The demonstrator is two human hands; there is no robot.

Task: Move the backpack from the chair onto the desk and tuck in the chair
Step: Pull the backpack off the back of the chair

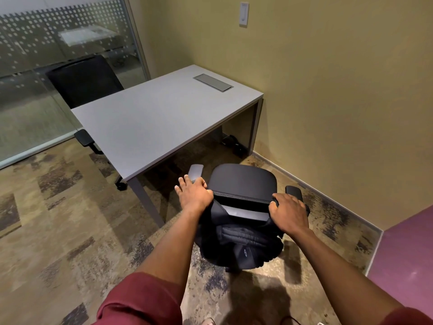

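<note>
A black office chair (243, 181) stands at the near right corner of the grey desk (164, 118), its seat facing the desk. A black backpack (241, 242) hangs against the rear of the backrest, its padded straps and a small logo showing. My left hand (194, 194) grips the backpack's upper left corner at the backrest's top edge, beside the grey left armrest (195, 172). My right hand (289, 213) grips the upper right corner, near the black right armrest (295, 192). The fabric bunches up toward both hands. The desk top holds only a flush cable hatch (213, 82).
A second black chair (86, 83) is tucked in at the desk's far side, in front of a frosted glass wall (46, 55). A tan wall (339, 102) runs close along the right. Cables (234, 143) lie under the desk. Patterned carpet stretches to the left.
</note>
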